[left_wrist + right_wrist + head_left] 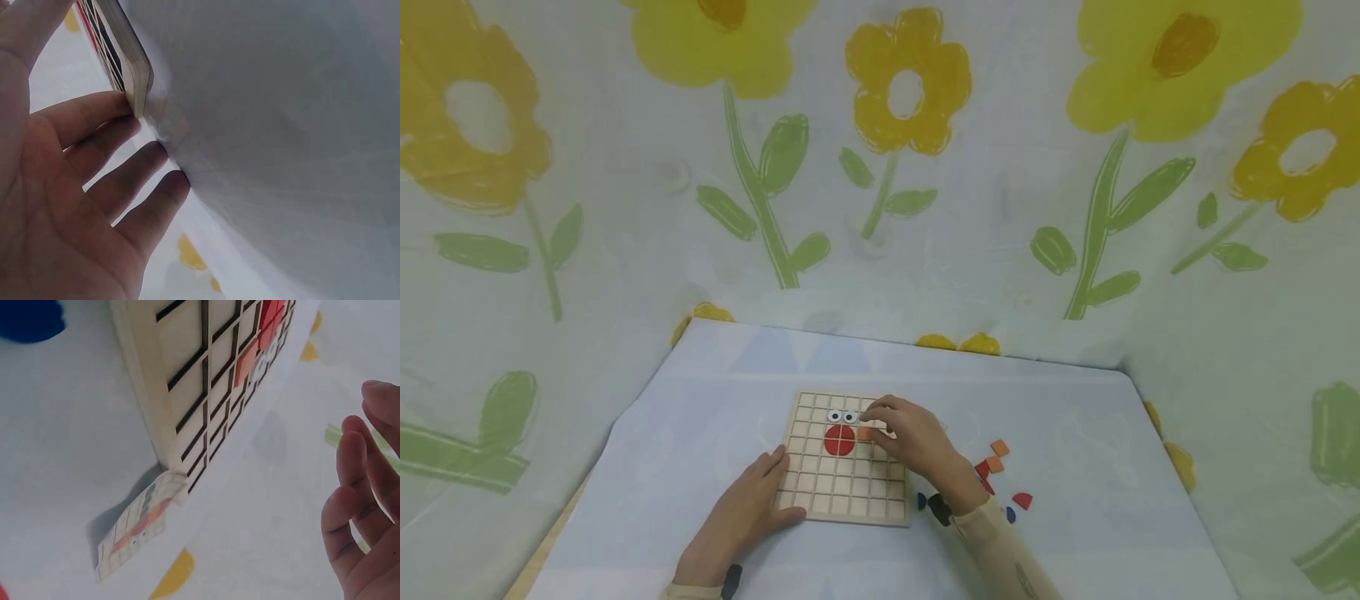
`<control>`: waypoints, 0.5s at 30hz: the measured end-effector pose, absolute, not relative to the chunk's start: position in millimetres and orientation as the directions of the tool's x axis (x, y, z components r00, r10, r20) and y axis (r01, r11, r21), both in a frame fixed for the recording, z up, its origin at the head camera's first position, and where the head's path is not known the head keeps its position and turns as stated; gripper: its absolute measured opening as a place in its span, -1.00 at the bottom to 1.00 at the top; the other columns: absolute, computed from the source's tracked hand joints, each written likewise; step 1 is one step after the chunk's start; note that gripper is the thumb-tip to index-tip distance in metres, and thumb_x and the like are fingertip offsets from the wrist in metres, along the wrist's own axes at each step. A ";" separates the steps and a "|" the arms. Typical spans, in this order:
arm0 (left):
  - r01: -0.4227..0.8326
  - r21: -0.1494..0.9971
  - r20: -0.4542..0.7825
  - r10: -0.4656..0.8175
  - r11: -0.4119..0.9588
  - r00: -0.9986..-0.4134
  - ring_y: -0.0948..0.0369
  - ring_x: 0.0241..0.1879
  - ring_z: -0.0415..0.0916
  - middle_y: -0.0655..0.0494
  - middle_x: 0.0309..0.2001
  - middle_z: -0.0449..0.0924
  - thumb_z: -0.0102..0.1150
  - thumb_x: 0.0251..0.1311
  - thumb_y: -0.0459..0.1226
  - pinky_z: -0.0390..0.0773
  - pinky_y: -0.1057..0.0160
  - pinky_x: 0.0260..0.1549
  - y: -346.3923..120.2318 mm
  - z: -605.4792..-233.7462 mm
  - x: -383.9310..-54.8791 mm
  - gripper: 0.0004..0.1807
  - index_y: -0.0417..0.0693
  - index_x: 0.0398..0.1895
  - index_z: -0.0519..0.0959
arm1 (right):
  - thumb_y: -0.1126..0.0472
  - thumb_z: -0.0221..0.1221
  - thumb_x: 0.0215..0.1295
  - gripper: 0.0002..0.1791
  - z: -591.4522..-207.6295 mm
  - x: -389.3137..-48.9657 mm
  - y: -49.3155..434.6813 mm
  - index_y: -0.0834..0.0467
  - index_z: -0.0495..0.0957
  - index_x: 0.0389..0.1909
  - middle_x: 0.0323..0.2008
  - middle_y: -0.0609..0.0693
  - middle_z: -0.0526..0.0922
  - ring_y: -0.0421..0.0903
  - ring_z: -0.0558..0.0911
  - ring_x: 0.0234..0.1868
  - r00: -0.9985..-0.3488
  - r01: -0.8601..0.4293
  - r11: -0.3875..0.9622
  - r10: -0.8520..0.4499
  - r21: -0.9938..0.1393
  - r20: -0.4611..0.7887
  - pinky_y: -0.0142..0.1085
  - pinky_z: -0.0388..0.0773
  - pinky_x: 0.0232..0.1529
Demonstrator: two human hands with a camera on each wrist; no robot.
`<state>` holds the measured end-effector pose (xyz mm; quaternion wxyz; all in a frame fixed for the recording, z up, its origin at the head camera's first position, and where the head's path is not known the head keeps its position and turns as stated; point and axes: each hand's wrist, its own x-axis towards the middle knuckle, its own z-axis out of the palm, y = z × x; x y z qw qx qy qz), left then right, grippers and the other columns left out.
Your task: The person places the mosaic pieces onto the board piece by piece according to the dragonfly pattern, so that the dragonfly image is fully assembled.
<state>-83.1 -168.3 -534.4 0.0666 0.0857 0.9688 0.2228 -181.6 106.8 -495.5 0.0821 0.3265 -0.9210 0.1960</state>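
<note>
Relaxed left hand [747, 502] touches the grid board [841, 484], loose-fingered right hand [917, 435] hovers above, printed card [140, 524] alongside.

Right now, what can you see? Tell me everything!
wooden board: one, pale, on tablecloth
tablecloth: one, pale, under board
eyes: two, white and black, on board
circle: one, red, below eyes
orange pieces: three, orange, one on board, two right
loose pieces: several, red, blue, dark, right of board
picture card: one, pale, beside board
flowery backdrop: one, white, yellow, behind board
sleeves: two, cream, at bottom
wristband: one, dark, by left sleeve
left fingers: several, bare, touching board
right fingers: several, bare, above board
</note>
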 end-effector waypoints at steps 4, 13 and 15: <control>0.146 0.447 -0.079 0.202 0.882 -0.976 -0.18 0.49 0.12 -0.13 0.54 0.16 0.47 0.05 0.13 0.23 -0.12 0.45 -167.3 -535.1 -82.7 0.06 -0.30 0.48 0.29 | 0.13 0.42 0.27 -0.67 -498.0 -176.7 118.7 -0.06 0.70 0.05 0.05 -0.18 0.67 -0.21 0.64 0.08 -0.779 -0.625 0.727 -0.559 -0.285 0.285 -0.31 0.68 0.05; 0.158 0.439 -0.065 0.207 0.885 -0.976 -0.18 0.49 0.13 -0.14 0.54 0.17 0.48 0.04 0.13 0.23 -0.12 0.45 -168.5 -534.1 -83.4 0.05 -0.30 0.48 0.30 | 0.21 0.44 0.22 -0.56 -494.9 -170.6 163.2 0.00 0.66 0.13 0.08 -0.11 0.66 -0.20 0.67 -0.13 -0.724 -0.670 0.692 -0.529 -0.268 0.443 -0.39 0.69 -0.22; 0.156 0.441 -0.069 0.207 0.884 -0.976 -0.17 0.49 0.13 -0.13 0.54 0.17 0.48 0.04 0.13 0.23 -0.11 0.46 -168.8 -533.7 -83.3 0.05 -0.30 0.48 0.30 | 0.24 0.46 0.20 -0.56 -492.2 -171.4 173.4 0.04 0.66 0.12 0.07 -0.09 0.66 -0.16 0.67 -0.17 -0.692 -0.691 0.676 -0.518 -0.254 0.503 -0.38 0.69 -0.28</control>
